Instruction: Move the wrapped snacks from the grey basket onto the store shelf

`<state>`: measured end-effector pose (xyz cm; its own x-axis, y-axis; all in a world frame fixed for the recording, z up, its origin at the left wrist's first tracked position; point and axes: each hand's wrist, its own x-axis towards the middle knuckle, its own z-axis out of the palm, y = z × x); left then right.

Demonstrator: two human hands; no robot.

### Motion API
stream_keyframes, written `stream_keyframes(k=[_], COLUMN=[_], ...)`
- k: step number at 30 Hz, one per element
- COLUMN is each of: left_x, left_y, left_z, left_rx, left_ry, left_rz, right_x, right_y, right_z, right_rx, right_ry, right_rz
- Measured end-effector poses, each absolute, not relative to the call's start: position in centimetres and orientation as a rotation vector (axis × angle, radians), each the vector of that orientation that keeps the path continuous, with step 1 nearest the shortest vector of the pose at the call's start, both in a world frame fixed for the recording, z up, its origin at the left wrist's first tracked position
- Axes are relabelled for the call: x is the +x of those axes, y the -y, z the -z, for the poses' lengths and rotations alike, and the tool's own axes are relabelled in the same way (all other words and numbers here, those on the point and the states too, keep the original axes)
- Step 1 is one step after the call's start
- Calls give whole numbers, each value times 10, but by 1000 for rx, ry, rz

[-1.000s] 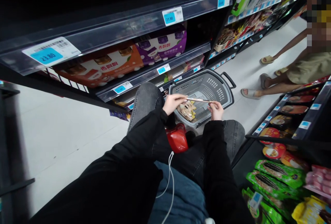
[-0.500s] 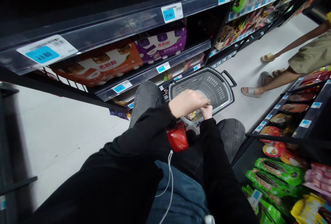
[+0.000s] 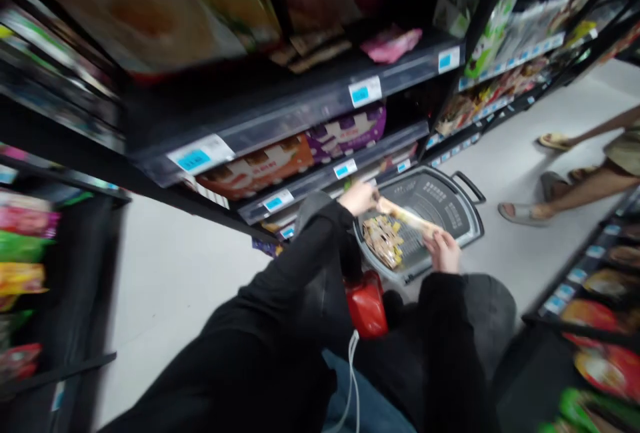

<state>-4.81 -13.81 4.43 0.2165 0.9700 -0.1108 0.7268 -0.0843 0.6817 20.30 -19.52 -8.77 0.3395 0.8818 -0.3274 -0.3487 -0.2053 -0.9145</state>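
Note:
A shopping basket (image 3: 473,229), dark grey with a lighter rim, stands on the floor between my knees. Above it I hold a narrow tan snack packet (image 3: 407,217), seen nearly edge-on and stretched between both hands. My left hand (image 3: 359,197) is closed on its left end, and my right hand (image 3: 445,251) pinches the other end. Motion blurs the packet's print. Inside the basket, against its near left side, lies a tan and yellow plastic-wrapped snack pack (image 3: 383,241). A shiny red object (image 3: 367,303) sits between my legs, its kind unclear.
Shelves with price tags (image 3: 365,91) rise ahead, holding orange (image 3: 255,166) and purple (image 3: 347,131) drink boxes. On the right, another shelf carries bowl-shaped packs (image 3: 603,369). A person's sandalled feet (image 3: 530,213) are in the aisle, right of the basket.
My hands have moved from close together to apart, and the packet now shows stretched between them. The view has shifted, bringing more of the upper and left shelves into sight.

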Motion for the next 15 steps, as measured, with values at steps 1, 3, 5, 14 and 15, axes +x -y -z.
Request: stream_keyframes(k=[1, 3, 5, 14, 15], left_x=[-55, -72, -90, -192, -200], left_y=[141, 140, 132, 14, 3], left_z=[-44, -51, -74, -200, -202], left_rx=[1911, 1997, 2113, 2086, 2039], left_ry=[-1635, -1667, -1720, -2444, -2476], left_rz=[-459, -522, -764, -789, -625], right_x=[207, 208, 202, 164, 163], right_y=[195, 192, 188, 202, 205], right_z=[95, 116, 136, 167, 169], right_rx=[-1436, -1662, -1934, -2247, -2235], right_ry=[556, 708, 991, 1577, 1622], right_rz=[-1155, -1123, -1110, -1169, -1160])
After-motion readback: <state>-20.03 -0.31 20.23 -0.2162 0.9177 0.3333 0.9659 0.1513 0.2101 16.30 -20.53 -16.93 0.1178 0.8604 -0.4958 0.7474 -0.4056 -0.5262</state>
